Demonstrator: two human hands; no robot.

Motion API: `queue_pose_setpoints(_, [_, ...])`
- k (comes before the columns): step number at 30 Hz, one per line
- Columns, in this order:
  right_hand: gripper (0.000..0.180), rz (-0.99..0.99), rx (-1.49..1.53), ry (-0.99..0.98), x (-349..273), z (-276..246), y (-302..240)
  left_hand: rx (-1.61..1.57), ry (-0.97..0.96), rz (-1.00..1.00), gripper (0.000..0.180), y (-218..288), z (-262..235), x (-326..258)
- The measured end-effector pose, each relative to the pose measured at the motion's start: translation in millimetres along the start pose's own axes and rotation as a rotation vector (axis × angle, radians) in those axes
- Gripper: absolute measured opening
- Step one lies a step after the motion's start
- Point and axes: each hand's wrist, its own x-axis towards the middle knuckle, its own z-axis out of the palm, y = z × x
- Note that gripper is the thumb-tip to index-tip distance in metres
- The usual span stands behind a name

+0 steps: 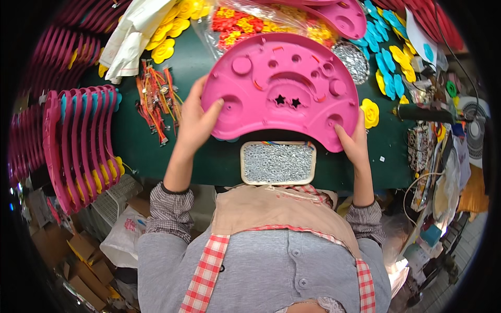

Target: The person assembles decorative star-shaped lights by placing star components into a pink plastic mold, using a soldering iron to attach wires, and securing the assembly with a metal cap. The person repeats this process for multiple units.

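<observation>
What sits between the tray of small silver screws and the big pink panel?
Nothing: in the head view the screw tray sits right below the pink panel, with only green tabletop around.

**Where everything sits on my bench**

I hold the curved plastic panel (282,86) above the middle of the table (209,156), my left hand (195,122) on its left edge and my right hand (355,143) on its lower right corner. Just below the panel, at the near table edge, lies the tray of screws (278,163). Left of my left hand lies the bundle of wired parts (156,99); further left, panels stand in a rack (78,141). Behind the held panel lies a bag of small pieces (250,23). Flower-shaped parts (370,112) lie just right of the panel, and beyond them the power screwdriver (422,112).
</observation>
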Motion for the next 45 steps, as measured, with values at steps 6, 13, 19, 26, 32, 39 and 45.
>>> queue_pose_setpoints(6, [0.068, 0.038, -0.013, -0.111, -9, -2, -6, 0.054, 0.116, -0.103, 0.057, -29, 6, -53])
queue_pose_setpoints(13, [0.065, 0.030, -0.027, -0.163, -4, -1, -9, 0.011, 0.082, -0.157, 0.056, -38, -2, -51])
queue_pose_setpoints(19, [0.065, 0.032, -0.004, -0.138, -5, 0, -11, 0.084, 0.079, -0.118, 0.057, -33, 1, -54])
queue_pose_setpoints(26, [0.059, 0.186, -0.326, -0.084, 13, -36, -55, 0.499, 0.080, 0.231, 0.072, -29, 2, -4])
queue_pose_setpoints(32, [0.025, -0.396, -0.299, 0.066, 101, 3, -115, 0.380, -0.072, 0.323, 0.030, -4, -8, 126])
queue_pose_setpoints(39, [0.034, -0.129, -1.004, -0.312, 224, 107, -143, 0.811, -0.315, 0.323, 0.021, -22, 43, 198])
queue_pose_setpoints(45, [0.019, -0.149, -0.789, -0.218, 225, 104, -133, 0.668, -0.287, 0.357, 0.025, -33, -1, 185])
